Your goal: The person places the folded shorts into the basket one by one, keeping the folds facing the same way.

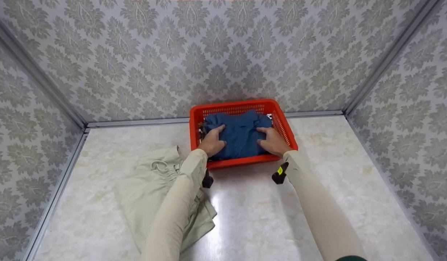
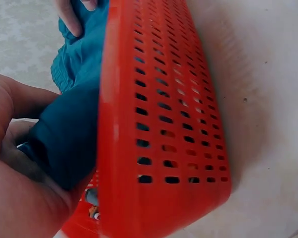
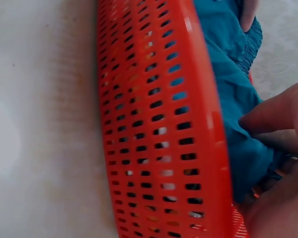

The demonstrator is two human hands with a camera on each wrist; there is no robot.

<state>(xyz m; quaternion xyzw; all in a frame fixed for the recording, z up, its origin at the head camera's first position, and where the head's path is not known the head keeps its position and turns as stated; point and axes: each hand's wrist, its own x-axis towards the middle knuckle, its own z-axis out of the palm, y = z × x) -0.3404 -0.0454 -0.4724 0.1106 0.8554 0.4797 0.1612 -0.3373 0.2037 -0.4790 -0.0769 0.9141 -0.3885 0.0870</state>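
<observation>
A folded blue garment point(image 1: 241, 136) with a gathered, elastic-looking edge lies in the red perforated plastic basket point(image 1: 245, 160). My left hand point(image 1: 212, 143) grips its left side; in the left wrist view, thumb and fingers curl round a thick fold of the blue cloth point(image 2: 69, 134). On the opposite side my right hand point(image 1: 274, 142) holds the garment, and the right wrist view has the fingers bent round the bunched cloth point(image 3: 246, 158). Both hands are inside the rim. What lies under the garment is mostly hidden; small bits show through the basket's holes.
A light khaki garment point(image 1: 147, 195) with a cord loop is spread on the pale marbled surface at the left, partly under the left sleeve. The patterned back wall point(image 1: 216, 54) stands right behind the basket, with side walls left and right. A black wrist device point(image 1: 279, 174) hangs below the right wrist.
</observation>
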